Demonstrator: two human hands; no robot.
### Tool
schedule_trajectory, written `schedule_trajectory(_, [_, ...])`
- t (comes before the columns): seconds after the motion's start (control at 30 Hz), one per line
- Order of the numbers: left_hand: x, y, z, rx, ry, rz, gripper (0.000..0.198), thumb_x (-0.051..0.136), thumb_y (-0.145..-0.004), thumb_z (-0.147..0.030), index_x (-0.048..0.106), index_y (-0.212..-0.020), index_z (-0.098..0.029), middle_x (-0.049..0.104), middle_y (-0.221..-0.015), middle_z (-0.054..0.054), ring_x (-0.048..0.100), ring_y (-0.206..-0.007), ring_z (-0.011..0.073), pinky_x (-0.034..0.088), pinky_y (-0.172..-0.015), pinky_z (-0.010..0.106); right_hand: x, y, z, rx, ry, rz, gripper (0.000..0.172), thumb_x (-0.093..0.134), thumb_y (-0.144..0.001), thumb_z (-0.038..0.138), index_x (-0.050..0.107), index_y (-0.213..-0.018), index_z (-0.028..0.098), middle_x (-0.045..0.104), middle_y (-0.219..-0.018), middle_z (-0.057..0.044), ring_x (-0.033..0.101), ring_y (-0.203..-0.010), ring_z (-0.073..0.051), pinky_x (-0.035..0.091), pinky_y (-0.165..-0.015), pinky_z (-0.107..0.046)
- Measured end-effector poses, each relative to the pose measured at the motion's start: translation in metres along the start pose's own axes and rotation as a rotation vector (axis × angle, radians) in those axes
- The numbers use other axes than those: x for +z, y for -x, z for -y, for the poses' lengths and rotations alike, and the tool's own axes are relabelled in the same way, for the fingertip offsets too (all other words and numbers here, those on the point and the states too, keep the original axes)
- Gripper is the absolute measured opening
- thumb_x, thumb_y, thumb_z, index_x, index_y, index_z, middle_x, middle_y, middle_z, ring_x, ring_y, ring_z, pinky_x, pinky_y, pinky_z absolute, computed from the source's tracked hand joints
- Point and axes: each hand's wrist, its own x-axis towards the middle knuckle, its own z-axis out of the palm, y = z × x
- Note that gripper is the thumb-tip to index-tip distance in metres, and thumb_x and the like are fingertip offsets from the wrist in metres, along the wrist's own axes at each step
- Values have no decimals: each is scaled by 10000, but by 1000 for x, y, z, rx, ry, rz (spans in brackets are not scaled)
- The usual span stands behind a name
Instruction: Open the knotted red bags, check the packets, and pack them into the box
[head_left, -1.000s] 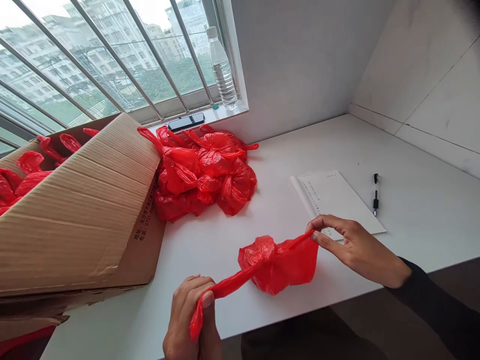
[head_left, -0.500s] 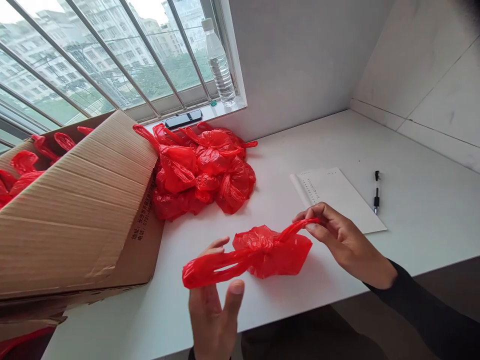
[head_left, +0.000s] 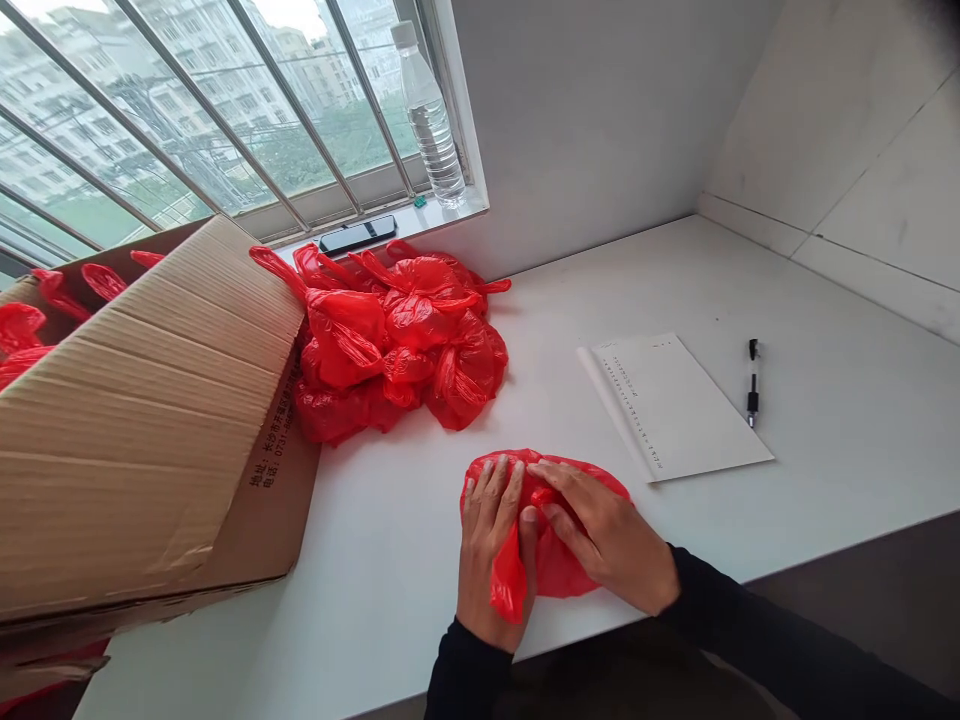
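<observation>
A knotted red plastic bag (head_left: 566, 560) lies on the white table near its front edge, under both my hands. My left hand (head_left: 489, 550) rests on the bag's left part, palm down with the fingers stretched out. One loop handle of the bag drapes over the back of that hand beside the thumb. On the bag's right part lies my right hand (head_left: 600, 525), fingers extended, its thumb close to the knot. The hands partly cover the bag, and neither visibly grips it.
Several tied red bags (head_left: 405, 335) are heaped at the back. Left of them stands a cardboard box (head_left: 150, 400) holding more red bags. A booklet (head_left: 675, 410) and a pen (head_left: 753, 385) lie to the right. On the windowsill are a water bottle (head_left: 435, 130) and a phone (head_left: 358, 235).
Both hands have let go of the bag's handles and come together on top of it, palms down. The bag looks flatter and wider under them. The view has shifted slightly.
</observation>
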Motion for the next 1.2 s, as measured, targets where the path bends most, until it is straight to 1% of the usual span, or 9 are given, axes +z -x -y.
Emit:
schedule_trajectory(0.27, [11,2,6,-7,-1,57,570,426,-1030,-179,336,-1569,-343,455,-1595,21,374,-1499,254,293,-1231,609,5,-2,-9,-71,11,12,391,425,-1032,171,559,-1400,176,650,-1394,-78,562,-1341,-235,473,-1137,-474])
schedule_trajectory(0.33, [10,3,5,-13,20,49,540,430,-1031,-187,375,-1549,-328,493,-1568,24,403,-1483,251,305,-1225,609,0,-2,-6,-39,-127,2,347,434,-1036,184,601,-1339,213,673,-1356,-70,584,-1307,-225,444,-1152,-473])
schedule_trajectory(0.43, [-1,4,0,-50,64,1,473,397,-1045,-204,433,-1511,-274,522,-1542,48,408,-1477,235,373,-1203,554,-21,-3,2,175,-481,-49,252,449,-1063,278,649,-1216,267,709,-1262,-46,630,-1211,-197,481,-1089,-406])
schedule_trajectory(0.53, [-19,3,-10,-84,156,-109,438,356,-1054,-194,495,-1464,-267,554,-1500,53,414,-1462,226,382,-1195,524,-44,-8,11,371,-837,-138,237,440,-1075,389,639,-1148,283,725,-1161,-40,652,-1129,-198,538,-952,-359])
schedule_trajectory(0.63, [-29,-1,-17,-80,211,-221,414,375,-1047,-182,563,-1404,-277,609,-1417,53,459,-1408,244,352,-1190,544,-53,-12,14,436,-995,-160,234,465,-1063,436,626,-1102,270,727,-1088,-39,655,-1081,-196,533,-913,-339])
schedule_trajectory(0.83, [-25,6,-20,171,239,-93,460,446,-1021,-168,499,-1467,-268,632,-1293,69,537,-1270,236,383,-1154,477,-51,1,5,523,-947,-172,253,501,-1043,471,609,-1159,273,708,-1047,-38,640,-1066,-199,505,-937,-346])
schedule_trajectory(0.97, [-20,19,-24,188,190,24,527,603,-941,-169,512,-1455,-240,614,-1037,59,591,-1000,232,439,-1061,493,-63,22,-5,571,-909,-176,271,514,-1031,485,597,-1181,274,701,-1094,-51,612,-1144,-224,495,-1005,-376])
schedule_trajectory(1.1, [-16,24,-27,179,222,-6,388,624,-903,-140,623,-1278,-240,604,-900,33,568,-827,200,518,-782,368,-75,43,-9,615,-813,-145,277,529,-1020,494,596,-1176,276,673,-1217,-54,574,-1230,-238,466,-1062,-374])
schedule_trajectory(1.2, [-13,23,-33,133,266,-78,290,588,-917,-151,647,-1182,-250,610,-885,28,569,-792,192,512,-719,346,-79,48,-3,626,-751,-63,357,546,-1003,516,557,-1277,287,638,-1296,-59,579,-1235,-235,499,-1022,-350])
